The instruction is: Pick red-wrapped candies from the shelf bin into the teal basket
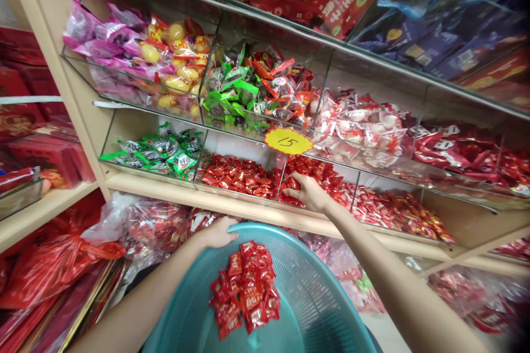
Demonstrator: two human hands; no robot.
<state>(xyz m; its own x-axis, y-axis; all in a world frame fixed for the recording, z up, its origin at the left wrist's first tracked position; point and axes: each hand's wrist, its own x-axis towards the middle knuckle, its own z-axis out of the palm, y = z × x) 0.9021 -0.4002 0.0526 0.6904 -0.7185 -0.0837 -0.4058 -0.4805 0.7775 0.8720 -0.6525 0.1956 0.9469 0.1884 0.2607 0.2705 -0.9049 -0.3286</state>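
Note:
My left hand (220, 231) is closed on the far left rim of a teal plastic basket (327, 281) with perforated sides. At the bottom of the basket lies a heap of red-wrapped candies (250, 292). Over the divider of a low shelf bin, my right hand (307, 192) dips into a pile of similar red candies (317, 168). Its fingers are curled around some of them, and the fingertips are partly hidden among the wrappers. Left of that divider, another bin holds more red candies (240, 174).
Green-wrapped sweets (165, 149) fill the lower left bin. A yellow price tag (289, 140) marked 15 hangs on the clear shelf front above my right hand. A wooden ledge (174, 193) runs beyond the basket. Plastic bags (149, 220) are stacked below.

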